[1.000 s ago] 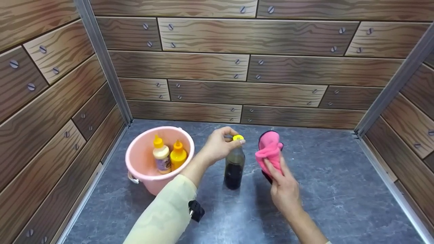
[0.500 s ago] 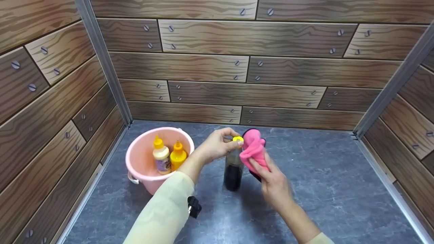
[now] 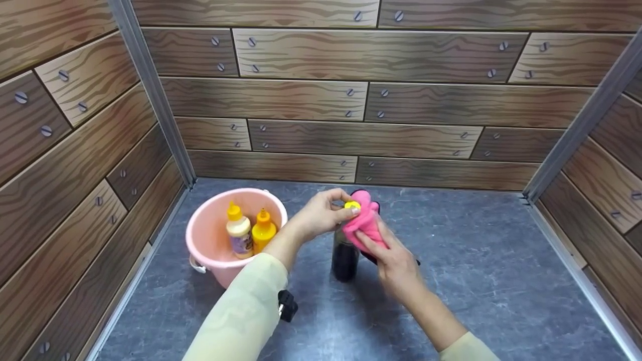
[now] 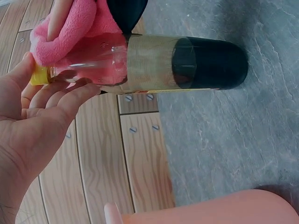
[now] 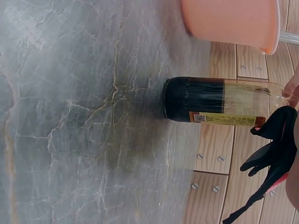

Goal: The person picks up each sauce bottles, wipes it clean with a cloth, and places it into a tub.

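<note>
A clear glass bottle (image 3: pixel 345 263), partly filled with dark liquid, stands upright on the grey surface. My left hand (image 3: pixel 318 214) pinches its yellow cap (image 3: pixel 352 205) from the left. In my right hand (image 3: pixel 400 268) is a pink plush cloth (image 3: pixel 365 228) with black parts, gripped against the bottle's neck and shoulder. The left wrist view shows the cloth (image 4: pixel 77 30) overlapping the clear neck just below the cap. A yellow label strip (image 5: pixel 229 119) and a loose black flap (image 5: pixel 273 149) of the cloth appear in the right wrist view.
Left of the bottle stands a pink bucket (image 3: pixel 224 273) with a white handle. Inside it are a cream squeeze bottle (image 3: pixel 239 234) with a yellow top and an orange-yellow squeeze bottle (image 3: pixel 264 231). Wood-patterned walls (image 3: pixel 311 133) enclose the grey marbled surface (image 3: pixel 501 281).
My right hand has moved left with the pink cloth, from beside the bottle to against its neck. My left hand has stayed on the cap.
</note>
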Motion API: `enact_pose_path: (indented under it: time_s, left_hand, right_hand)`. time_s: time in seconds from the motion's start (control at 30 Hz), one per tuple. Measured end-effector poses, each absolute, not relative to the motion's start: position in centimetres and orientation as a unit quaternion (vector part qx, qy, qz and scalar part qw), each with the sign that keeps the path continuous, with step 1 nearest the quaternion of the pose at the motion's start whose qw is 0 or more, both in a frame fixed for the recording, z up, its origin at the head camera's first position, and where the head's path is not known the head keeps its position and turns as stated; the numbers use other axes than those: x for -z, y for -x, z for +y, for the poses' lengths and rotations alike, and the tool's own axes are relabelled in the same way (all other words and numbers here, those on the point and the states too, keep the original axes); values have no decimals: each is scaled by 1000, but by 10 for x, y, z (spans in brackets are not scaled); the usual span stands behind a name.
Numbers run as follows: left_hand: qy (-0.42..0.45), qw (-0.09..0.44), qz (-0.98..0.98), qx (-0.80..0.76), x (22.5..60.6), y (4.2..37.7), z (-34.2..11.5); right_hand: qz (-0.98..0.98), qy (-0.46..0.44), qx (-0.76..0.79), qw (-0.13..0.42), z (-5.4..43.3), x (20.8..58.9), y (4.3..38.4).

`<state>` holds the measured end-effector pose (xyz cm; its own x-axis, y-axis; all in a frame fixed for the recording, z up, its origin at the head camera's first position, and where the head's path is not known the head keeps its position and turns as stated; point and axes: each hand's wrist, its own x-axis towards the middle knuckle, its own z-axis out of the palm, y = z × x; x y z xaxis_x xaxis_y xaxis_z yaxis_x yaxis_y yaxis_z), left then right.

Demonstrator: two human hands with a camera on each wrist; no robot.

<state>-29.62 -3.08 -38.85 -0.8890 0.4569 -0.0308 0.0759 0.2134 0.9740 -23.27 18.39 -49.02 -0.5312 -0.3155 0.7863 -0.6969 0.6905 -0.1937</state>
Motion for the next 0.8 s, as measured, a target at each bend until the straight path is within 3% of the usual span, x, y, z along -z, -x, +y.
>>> enact_pose_path:
  time_s: [0.8]
  left_hand:
    - [-178, 169, 737, -629, 392, 299, -32]
  right_hand:
    - [-870, -288, -252, 311, 170, 487, 237]
